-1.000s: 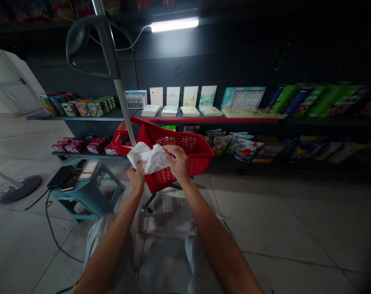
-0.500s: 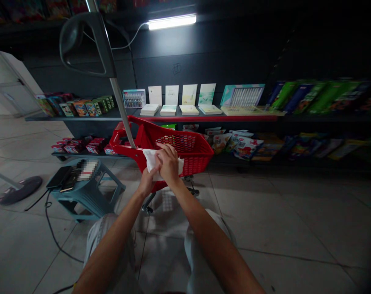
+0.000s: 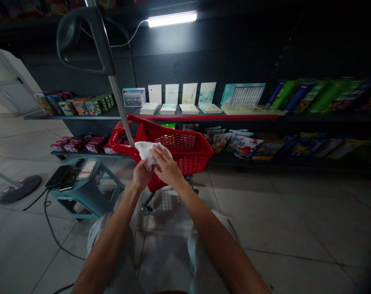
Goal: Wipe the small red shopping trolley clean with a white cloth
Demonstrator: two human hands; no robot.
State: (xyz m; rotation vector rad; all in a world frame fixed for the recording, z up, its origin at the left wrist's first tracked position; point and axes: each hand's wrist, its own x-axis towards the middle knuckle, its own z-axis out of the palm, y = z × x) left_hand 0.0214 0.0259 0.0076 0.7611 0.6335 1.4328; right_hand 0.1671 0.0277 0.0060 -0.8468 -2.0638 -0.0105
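Observation:
Both my hands meet in front of me on a white cloth. My left hand grips the cloth from below with closed fingers. My right hand lies over the cloth with its fingers curled onto it. The cloth is bunched up and sits just at the near rim of a red plastic shopping trolley on wheels. The trolley's long grey pull handle rises up to the left above my hands.
A teal plastic stool with dark flat things on it stands at left, a black cable beside it. A fan base is at far left. Dark shelves with notebooks, boxes and packets run behind the trolley. Tiled floor lies to the right.
The cloth was spread wider between my hands; now it is gathered into a smaller bunch. My right hand has moved left over it and both hands have come together.

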